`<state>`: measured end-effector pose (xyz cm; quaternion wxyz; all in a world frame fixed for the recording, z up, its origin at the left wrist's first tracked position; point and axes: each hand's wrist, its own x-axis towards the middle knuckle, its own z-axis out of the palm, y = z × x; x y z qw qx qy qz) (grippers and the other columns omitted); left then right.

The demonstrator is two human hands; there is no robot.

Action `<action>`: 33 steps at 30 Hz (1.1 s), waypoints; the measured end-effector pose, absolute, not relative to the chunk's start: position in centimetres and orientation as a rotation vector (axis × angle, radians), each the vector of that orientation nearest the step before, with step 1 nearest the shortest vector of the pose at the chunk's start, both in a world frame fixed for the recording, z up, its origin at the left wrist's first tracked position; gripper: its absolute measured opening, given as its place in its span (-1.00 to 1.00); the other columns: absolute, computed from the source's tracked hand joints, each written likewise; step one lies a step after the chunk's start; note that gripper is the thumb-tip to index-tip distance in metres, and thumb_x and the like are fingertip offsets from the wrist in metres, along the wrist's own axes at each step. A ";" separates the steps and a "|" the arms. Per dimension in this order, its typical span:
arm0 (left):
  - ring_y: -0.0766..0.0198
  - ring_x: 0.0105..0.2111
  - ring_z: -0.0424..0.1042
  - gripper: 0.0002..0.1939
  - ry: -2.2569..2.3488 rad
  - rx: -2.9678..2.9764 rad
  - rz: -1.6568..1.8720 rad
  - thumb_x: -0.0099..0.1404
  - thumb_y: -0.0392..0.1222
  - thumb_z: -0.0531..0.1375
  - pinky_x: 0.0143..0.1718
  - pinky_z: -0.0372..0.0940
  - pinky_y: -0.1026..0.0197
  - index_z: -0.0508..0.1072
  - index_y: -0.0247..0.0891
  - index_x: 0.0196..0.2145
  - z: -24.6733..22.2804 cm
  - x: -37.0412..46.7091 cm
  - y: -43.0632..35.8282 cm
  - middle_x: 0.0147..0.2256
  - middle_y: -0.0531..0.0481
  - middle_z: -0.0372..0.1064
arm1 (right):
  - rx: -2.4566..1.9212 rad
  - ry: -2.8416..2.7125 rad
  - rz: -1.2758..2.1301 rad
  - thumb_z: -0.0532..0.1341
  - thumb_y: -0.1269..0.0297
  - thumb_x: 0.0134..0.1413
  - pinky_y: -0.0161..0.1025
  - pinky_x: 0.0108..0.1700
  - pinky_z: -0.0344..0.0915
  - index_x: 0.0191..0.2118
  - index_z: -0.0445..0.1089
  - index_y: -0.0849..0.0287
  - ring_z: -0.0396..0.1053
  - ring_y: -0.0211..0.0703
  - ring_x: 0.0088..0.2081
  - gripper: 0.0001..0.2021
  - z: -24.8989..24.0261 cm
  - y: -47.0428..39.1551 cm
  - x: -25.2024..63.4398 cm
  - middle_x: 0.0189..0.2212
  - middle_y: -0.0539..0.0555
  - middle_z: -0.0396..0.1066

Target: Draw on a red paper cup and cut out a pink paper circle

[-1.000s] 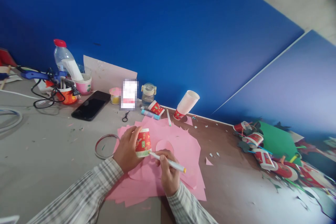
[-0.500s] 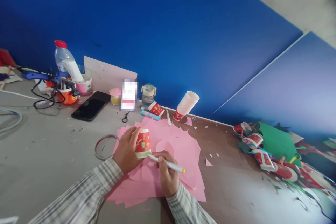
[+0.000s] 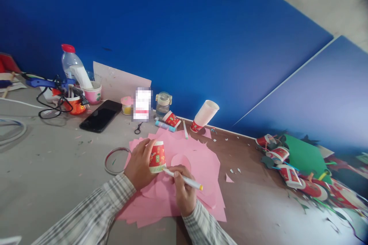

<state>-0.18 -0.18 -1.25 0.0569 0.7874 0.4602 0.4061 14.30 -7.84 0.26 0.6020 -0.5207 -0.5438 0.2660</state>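
Observation:
My left hand [image 3: 140,165] is wrapped round a red paper cup [image 3: 157,157], which stands rim down or base up; which one I cannot tell. A white marker [image 3: 188,182] with a yellow end is pinched in my right hand [image 3: 184,193]. Its tip touches the pale band at the cup's lower edge, on the right side. Beneath both hands lies a pile of pink paper [image 3: 205,168] with jagged edges. A rounded pink cut-out [image 3: 181,160] rests on it behind my right hand.
Left of the paper is a tape ring [image 3: 108,164]; beyond lie a black phone [image 3: 101,116] and small scissors [image 3: 138,128]. A glass jar [image 3: 163,105] and stacked cups [image 3: 205,115] stand near the blue partition [image 3: 172,38]. Decorated cups [image 3: 289,175] crowd the right.
The whole view has shifted very slightly. My hands, the cup and the marker keep nearly the same positions.

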 end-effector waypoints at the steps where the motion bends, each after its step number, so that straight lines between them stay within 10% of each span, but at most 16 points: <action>1: -0.08 -0.02 0.16 -0.10 1.403 2.392 1.226 -0.18 0.10 0.25 -0.05 0.21 -0.10 -0.01 -0.24 0.07 -1.3 -0.2 -0.2 -0.04 -0.22 0.17 | -1.213 -1.252 0.618 0.07 0.35 -0.02 -0.33 -0.61 0.27 -0.47 0.47 0.19 0.31 -0.20 -0.66 -0.78 0.3 -7.8 14.3 -0.64 0.00 0.38; 33: -0.08 -0.01 0.15 -0.10 1.409 2.408 1.210 -0.15 0.12 0.22 -0.05 0.17 -0.09 -0.04 -0.22 0.09 -1.5 -0.2 -0.3 -0.03 -0.25 0.16 | -1.174 -1.270 0.657 0.09 0.31 0.00 -0.32 -0.61 0.26 -0.45 0.47 0.18 0.31 -0.19 -0.65 -0.79 0.2 -8.0 14.3 -0.62 0.01 0.40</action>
